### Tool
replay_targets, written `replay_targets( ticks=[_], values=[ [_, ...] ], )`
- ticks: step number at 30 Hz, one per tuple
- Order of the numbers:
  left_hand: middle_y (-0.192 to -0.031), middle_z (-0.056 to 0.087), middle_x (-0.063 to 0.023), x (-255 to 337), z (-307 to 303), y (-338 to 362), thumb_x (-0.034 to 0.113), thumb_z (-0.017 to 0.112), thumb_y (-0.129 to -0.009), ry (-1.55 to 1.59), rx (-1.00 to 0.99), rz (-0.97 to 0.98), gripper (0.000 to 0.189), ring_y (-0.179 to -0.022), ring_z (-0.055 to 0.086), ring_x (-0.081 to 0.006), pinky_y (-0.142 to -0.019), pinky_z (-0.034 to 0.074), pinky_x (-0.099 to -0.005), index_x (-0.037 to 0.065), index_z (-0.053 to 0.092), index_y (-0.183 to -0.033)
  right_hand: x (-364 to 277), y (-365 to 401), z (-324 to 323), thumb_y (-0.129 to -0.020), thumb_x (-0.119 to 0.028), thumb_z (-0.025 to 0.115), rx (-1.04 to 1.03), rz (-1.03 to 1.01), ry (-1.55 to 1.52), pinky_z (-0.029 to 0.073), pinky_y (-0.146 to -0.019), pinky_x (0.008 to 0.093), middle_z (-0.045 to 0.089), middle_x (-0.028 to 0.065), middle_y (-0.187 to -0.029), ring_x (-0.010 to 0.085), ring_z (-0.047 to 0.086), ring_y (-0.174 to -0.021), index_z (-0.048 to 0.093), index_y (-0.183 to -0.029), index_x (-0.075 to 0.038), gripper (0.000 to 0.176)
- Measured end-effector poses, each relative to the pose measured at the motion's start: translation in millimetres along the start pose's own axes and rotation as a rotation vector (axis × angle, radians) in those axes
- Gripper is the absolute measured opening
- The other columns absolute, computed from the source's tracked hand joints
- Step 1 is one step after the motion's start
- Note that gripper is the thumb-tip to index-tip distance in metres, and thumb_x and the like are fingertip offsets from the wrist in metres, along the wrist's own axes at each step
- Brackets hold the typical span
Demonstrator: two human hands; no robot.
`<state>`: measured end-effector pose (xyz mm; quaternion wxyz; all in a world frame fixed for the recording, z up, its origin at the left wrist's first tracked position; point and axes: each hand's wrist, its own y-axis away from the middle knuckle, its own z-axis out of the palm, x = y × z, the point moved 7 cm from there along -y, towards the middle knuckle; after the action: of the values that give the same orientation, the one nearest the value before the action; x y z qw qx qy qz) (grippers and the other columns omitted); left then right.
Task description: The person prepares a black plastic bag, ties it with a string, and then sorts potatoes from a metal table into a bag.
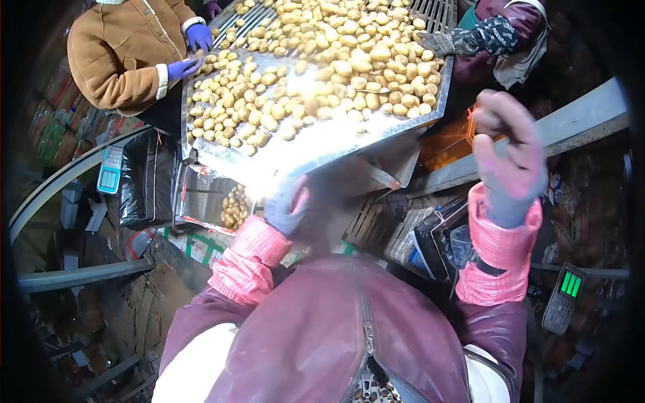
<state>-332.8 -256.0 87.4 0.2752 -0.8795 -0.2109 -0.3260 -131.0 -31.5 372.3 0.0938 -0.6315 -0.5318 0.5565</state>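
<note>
L hand [287, 205] at tray [322, 151] edge, R hand [510, 158] raised, maybe gripping orange mesh [470, 131], potatoes [322, 67] piled

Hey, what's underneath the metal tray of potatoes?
Below its near edge, more potatoes lie in an open container beside the left hand. The tray covers whatever sits farther back.

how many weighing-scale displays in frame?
2: blue scale display at left, beside the black bag below the potato tray; green-lit scale display at lower right, past the right sleeve. More may be hidden.
</note>
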Motion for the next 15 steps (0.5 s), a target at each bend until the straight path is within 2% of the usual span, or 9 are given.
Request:
replay_targets(
  ticks=[2, 6, 7, 10, 13, 15],
  values=[
    [-0.111, 0.062, -0.0172, 1.4, -22.3, -16.3, 0.014, 0.067, -0.086, -0.167, 0.115, 0.114, 0.040, -0.106, 0.057, -0.0367, -0.091, 0.046, -0.0447, 0.005, 0.058, -0.124, -51.9, -20.5, 6.4, -0.077, 0.005, 0.073, -0.036, -0.210, 0.018, 0.048, -0.082, 0.0249, 0.065, 0.0071, -0.105, 0.0112, 0.060, -0.090, 0.060, -0.120, 0.003, 0.045],
    [-0.115, 0.060, -0.0170, -37.0, -17.5, -32.0, 0.033, 0.066, -0.085, -0.456, 0.140, 0.210, 0.049, -0.110, 0.054, -0.0370, -0.099, 0.038, -0.0519, 0.004, 0.058, -0.124, -125.6, -22.5, 35.7, -0.076, 0.003, 0.074, -0.210, -0.549, -0.068, 0.049, -0.082, 0.0257, 0.065, 0.0073, -0.106, 0.0125, 0.060, -0.091, 0.061, -0.119, 0.002, 0.045],
    [-0.106, 0.062, -0.0147, -46.0, -14.0, -35.2, 0.041, 0.063, -0.086, -0.453, 0.107, 0.197, 0.046, -0.106, 0.055, -0.0359, -0.099, 0.034, -0.0532, 0.006, 0.061, -0.117, -134.1, -24.7, 40.6, -0.076, 0.003, 0.074, -0.230, -0.594, -0.075, 0.049, -0.082, 0.0259, 0.065, 0.0073, -0.106, 0.0128, 0.060, -0.091, 0.061, -0.119, 0.002, 0.044],
    [-0.096, 0.062, -0.0117, -59.9, -5.5, -40.0, 0.041, 0.063, -0.086, -0.412, -0.091, 0.109, 0.036, -0.098, 0.055, -0.0341, -0.095, 0.035, -0.0510, 0.008, 0.065, -0.101, -147.8, -35.3, 48.0, -0.076, 0.002, 0.074, -0.240, -0.684, -0.097, 0.049, -0.083, 0.0264, 0.065, 0.0075, -0.106, 0.0137, 0.061, -0.092, 0.061, -0.118, 0.001, 0.044],
    [-0.090, 0.060, -0.0101, -60.9, 0.5, -38.1, 0.041, 0.063, -0.086, -0.439, -0.071, 0.166, 0.031, -0.092, 0.054, -0.0324, -0.092, 0.036, -0.0497, 0.011, 0.064, -0.088, -140.2, -53.4, 45.0, -0.076, 0.001, 0.075, -0.237, -0.716, -0.099, 0.049, -0.083, 0.0270, 0.065, 0.0076, -0.106, 0.0147, 0.061, -0.093, 0.062, -0.117, 0.001, 0.044],
    [-0.088, 0.059, -0.0098, -59.3, 1.5, -37.2, 0.040, 0.063, -0.085, -0.489, -0.062, 0.154, 0.027, -0.092, 0.054, -0.0331, -0.094, 0.036, -0.0521, 0.013, 0.063, -0.086, -133.8, -57.8, 46.4, -0.075, 0.000, 0.076, -0.222, -0.770, -0.112, 0.049, -0.084, 0.0274, 0.066, 0.0077, -0.107, 0.0153, 0.061, -0.093, 0.062, -0.117, 0.000, 0.043]
  ],
)
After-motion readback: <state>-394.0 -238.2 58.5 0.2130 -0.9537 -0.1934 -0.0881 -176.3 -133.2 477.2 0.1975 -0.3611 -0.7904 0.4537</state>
